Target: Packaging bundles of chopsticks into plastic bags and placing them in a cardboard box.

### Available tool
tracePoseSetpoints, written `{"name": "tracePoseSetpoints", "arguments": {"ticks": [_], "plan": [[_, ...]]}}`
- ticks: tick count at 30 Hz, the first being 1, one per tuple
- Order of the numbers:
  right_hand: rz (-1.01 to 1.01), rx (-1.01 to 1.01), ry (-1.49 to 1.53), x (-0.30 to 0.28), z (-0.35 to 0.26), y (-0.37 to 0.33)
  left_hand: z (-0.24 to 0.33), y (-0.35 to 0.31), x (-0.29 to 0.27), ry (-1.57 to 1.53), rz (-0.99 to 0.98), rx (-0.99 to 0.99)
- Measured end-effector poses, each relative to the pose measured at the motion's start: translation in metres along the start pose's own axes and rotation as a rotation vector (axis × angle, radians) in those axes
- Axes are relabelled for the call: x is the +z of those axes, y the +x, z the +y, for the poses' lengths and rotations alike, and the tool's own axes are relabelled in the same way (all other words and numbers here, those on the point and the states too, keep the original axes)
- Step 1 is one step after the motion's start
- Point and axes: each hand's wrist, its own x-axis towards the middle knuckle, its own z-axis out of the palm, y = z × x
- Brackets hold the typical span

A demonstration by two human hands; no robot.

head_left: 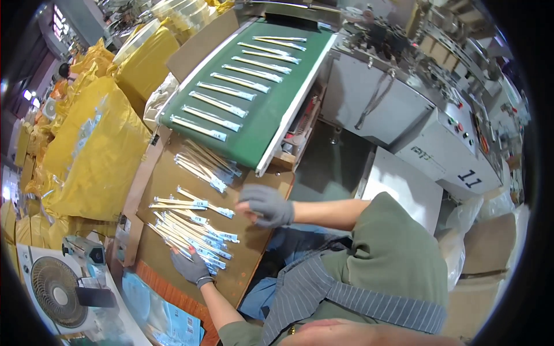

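Observation:
Several long thin sticks in clear wrappers with blue ends lie in a loose pile (193, 233) on a brown cardboard board (245, 262). My left hand (190, 268), in a grey glove, lies flat on the near end of this pile with its fingers spread. My right hand (266, 205), also gloved, rests at the board's right side with bent fingers; nothing shows in it. A smaller bunch of packets (205, 164) lies at the foot of a green conveyor belt (271, 109). The belt carries single packets (218, 103) laid crosswise in a row.
A grey packing machine (404, 109) stands to the right of the belt. Stuffed yellow sacks (95, 155) are stacked on the left. A small white fan (55, 291) sits at the lower left, beside flat blue printed bags (164, 320).

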Motion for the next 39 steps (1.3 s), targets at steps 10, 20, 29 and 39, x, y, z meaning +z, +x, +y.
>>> {"name": "tracePoseSetpoints", "arguments": {"ticks": [10,20,29,39], "plan": [[0.005,0.592,-1.312,-0.216,0.289,0.146,-0.006,-0.005,0.0,-0.062,-0.042,0.022],[-0.33,0.588,-0.677,-0.154,0.257,0.154,0.001,-0.007,-0.007,-0.048,0.032,0.081],[-0.665,0.334,-0.501,0.042,0.08,0.151,0.032,0.009,0.022,-0.067,0.058,0.023],[-0.677,0.807,-0.288,0.171,0.076,0.126,0.083,0.068,-0.006,-1.721,-0.319,-0.925]]}}
